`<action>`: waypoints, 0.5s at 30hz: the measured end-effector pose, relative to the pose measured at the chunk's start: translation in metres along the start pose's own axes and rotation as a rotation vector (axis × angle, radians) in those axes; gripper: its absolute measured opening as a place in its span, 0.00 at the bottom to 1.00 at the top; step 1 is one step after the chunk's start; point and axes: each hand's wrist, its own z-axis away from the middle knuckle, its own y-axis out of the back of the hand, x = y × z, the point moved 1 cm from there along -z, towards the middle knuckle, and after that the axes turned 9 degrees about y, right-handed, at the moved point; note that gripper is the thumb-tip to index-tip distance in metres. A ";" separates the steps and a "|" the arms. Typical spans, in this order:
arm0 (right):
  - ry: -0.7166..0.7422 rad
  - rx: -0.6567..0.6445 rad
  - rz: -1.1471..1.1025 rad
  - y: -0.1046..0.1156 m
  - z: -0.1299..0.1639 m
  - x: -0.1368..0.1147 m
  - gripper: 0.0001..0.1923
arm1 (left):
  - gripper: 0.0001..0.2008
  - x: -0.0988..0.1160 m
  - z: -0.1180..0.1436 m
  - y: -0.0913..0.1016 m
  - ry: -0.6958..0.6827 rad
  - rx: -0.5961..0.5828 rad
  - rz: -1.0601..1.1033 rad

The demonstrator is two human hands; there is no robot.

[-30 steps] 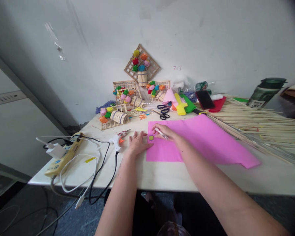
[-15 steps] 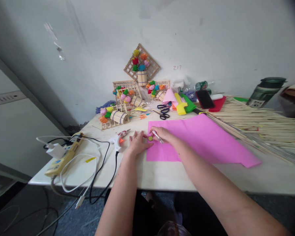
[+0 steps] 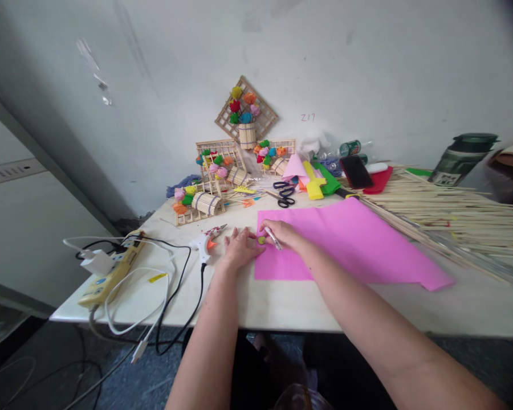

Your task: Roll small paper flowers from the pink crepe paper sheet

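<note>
Our left hand (image 3: 238, 249) lies flat, fingers spread, on the counter (image 3: 282, 307) at the left edge of the pink sheet (image 3: 350, 242), fingertips touching a small yellow-green disc (image 3: 261, 240) that sits on the sheet's near-left corner. Our right hand (image 3: 282, 234) is closed round a pen (image 3: 273, 238), tip down just beside the disc, approx. at its right edge; can't tell if the tip touches the sheet.

The pink sheet lies flat across the counter's middle, running right w/ a notch cut at its far right corner.

Left of our left hand, near but apart, a white glue gun (image 3: 206, 242) w/ orange trigger rests on the counter, its black cord going off the front edge. Further left: a yellow power strip (image 3: 111, 273) w/ a white plug (image 3: 94, 262) and loose white cables.

At the back vs. the wall: small stick frames w/ colored paper flowers (image 3: 235, 159), black scissors (image 3: 284, 193), folded colored sheets (image 3: 312, 179), a black phone (image 3: 355, 171) on red paper. Right side: a big pile of thin wooden sticks (image 3: 444, 213), well apart from both hands.
</note>
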 end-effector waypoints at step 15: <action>0.074 0.053 0.220 -0.001 -0.011 0.019 0.11 | 0.18 0.000 -0.001 -0.003 -0.099 0.061 -0.100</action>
